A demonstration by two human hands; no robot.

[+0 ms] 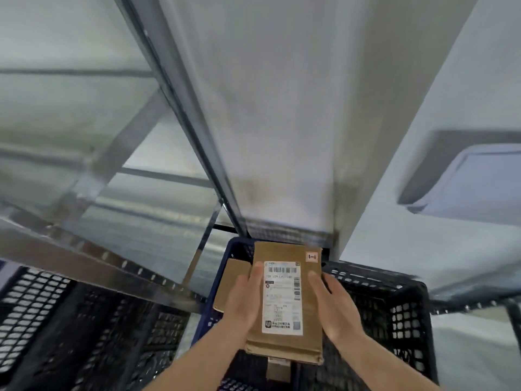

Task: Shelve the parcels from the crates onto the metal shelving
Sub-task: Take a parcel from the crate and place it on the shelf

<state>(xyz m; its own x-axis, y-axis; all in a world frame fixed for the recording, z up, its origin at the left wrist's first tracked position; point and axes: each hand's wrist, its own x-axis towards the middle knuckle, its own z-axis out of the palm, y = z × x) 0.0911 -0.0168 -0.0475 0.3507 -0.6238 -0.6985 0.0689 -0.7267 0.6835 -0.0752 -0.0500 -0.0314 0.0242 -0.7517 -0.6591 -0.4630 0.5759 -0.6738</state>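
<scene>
While the upper part of the view is smeared by blur, the setting reads clearly enough: metal shelving [93,170] with grey uprights and a perforated front beam runs across the left side, and a pale wall or pillar [282,108] rises in the centre with a grey-framed panel [462,176] off to the right, though what that panel is cannot be told. Low in the frame stand dark mesh-walled crates: a black crate [389,309] at the right, a blue crate [214,294] just left of it, and another dark crate [36,300] at the far left under the shelf beam. Both forearms reach forward from the bottom edge and meet over the blue and black crates. Between the hands sits a flat brown cardboard parcel [310,311], held above the crates with its white shipping label [282,297] and barcode facing up. The left hand [245,300] grips the parcel's left edge, thumb lying on top beside the label; the right hand [332,306] clasps the right edge, thumb also on top and fingers tucked beneath. A second brown cardboard piece [231,280] shows just under the left hand; whether it is a separate parcel is uncertain
</scene>
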